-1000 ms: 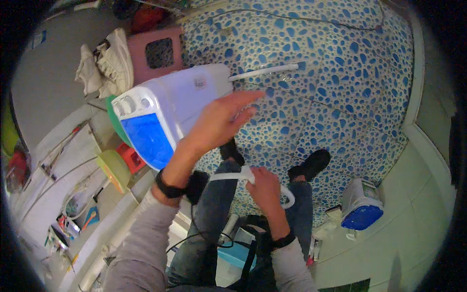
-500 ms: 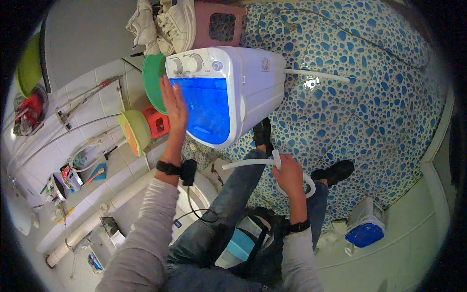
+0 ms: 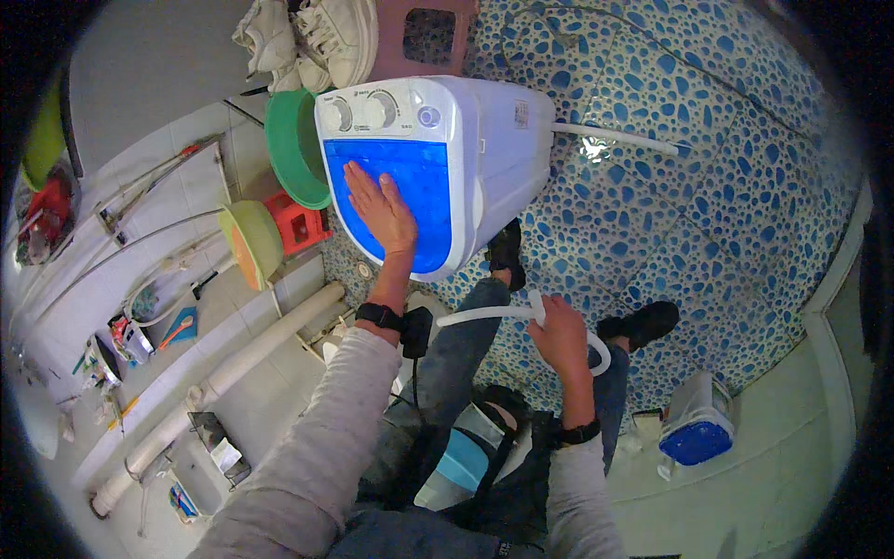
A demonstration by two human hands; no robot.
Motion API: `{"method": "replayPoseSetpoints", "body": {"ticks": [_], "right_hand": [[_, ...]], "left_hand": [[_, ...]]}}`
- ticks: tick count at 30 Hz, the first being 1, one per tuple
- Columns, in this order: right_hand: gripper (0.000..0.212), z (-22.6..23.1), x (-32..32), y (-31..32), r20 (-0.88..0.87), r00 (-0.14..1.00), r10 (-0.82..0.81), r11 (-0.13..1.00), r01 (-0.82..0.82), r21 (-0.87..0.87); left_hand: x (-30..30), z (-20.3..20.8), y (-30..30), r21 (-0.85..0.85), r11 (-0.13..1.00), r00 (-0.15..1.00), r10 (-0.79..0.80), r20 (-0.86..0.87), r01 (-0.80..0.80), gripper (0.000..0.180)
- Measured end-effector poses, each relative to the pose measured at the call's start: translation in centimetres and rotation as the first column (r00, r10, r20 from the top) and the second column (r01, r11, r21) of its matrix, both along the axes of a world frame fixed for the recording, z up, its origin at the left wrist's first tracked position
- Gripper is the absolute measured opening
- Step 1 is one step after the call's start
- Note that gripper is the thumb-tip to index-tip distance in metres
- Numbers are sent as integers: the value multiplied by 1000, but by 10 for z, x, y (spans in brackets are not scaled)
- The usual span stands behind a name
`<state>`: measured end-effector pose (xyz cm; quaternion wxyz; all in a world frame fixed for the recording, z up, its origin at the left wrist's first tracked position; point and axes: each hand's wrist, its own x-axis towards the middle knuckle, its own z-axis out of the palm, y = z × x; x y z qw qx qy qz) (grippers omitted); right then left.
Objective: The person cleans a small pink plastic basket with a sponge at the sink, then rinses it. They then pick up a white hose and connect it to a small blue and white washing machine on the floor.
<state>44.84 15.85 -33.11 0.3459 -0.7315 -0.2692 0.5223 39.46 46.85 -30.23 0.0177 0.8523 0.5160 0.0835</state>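
A small white washing machine (image 3: 507, 172) with a blue see-through lid (image 3: 426, 200) and two white knobs stands in front of me. Over that lid lies my left hand (image 3: 382, 212), fingers stretched out and holding nothing; whether the palm presses on the lid I cannot tell. My right hand (image 3: 562, 334) is closed around a bent white hose (image 3: 484, 315), whose loop shows behind the wrist. Another white hose (image 3: 619, 138) runs from the machine's right side to the floor. A black box on a cable (image 3: 416, 333) is beside my left wrist.
Left of the machine are a green basin (image 3: 296, 154), a red stool (image 3: 303, 222) and a yellow-green basin (image 3: 264, 244). White shoes (image 3: 331, 42) rest beside a pink stool (image 3: 391, 61). A bucket with blue contents (image 3: 697, 442) stands at lower right. A pipe (image 3: 219, 391) follows the left wall.
My left hand has moved right and toward me, from the lid's left edge to over its middle. My right hand keeps the hose in nearly the same place. The view has shifted slightly.
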Motion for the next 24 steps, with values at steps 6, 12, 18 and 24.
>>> {"method": "replayPoseSetpoints", "body": {"ticks": [6,12,18,24], "right_hand": [[41,0,-1,3,-6,1000,6,1000,-5,12],[39,1,-3,-2,49,998,-31,999,31,11],[36,2,-2,-3,51,998,-37,999,37,-5],[35,0,-1,-5,62,998,-28,1000,29,-8]], "left_hand": [[-3,-7,6,9,999,994,-39,102,38,59],[-5,-5,5,9,997,994,-83,73,82,64],[-4,-6,6,10,997,993,-77,85,77,66],[-5,-6,7,-12,997,991,-80,112,82,69]]}}
